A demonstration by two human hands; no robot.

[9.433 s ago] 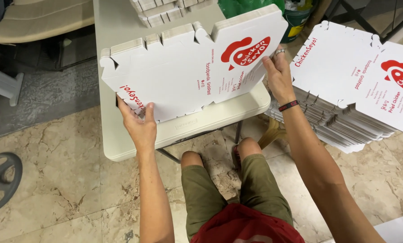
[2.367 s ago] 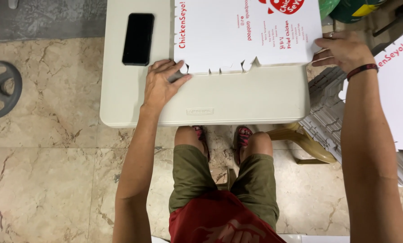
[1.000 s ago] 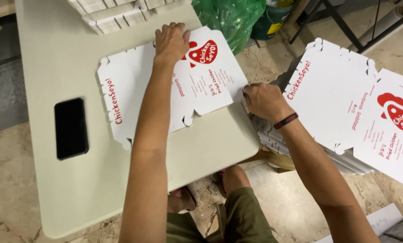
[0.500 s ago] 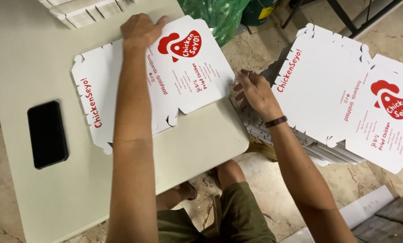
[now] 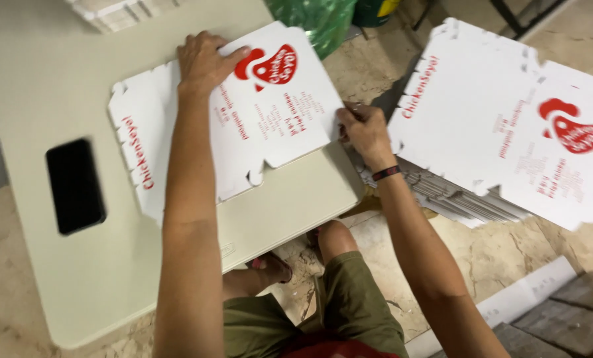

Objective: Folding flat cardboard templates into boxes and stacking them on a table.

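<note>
A flat white cardboard box blank [image 5: 276, 119] with red print lies on the beige table [image 5: 58, 278]. My left hand [image 5: 203, 63] presses down on its far middle, fingers together and flat. My right hand [image 5: 362, 129] pinches the blank's right edge at the table's side. The blank's near flaps with cut tabs point toward me. My forearm covers part of the blank's middle.
A black phone [image 5: 75, 185] lies on the table to the left. To the right, a tall stack of flat box blanks [image 5: 508, 139] rests beside the table. Folded white boxes [image 5: 111, 10] sit at the far table edge. A green bag [image 5: 309, 16] stands beyond the table. Below are my knees.
The view has shifted slightly. My left hand stays pressed on the blank's far part; my right hand has closed in on the blank's right edge.
</note>
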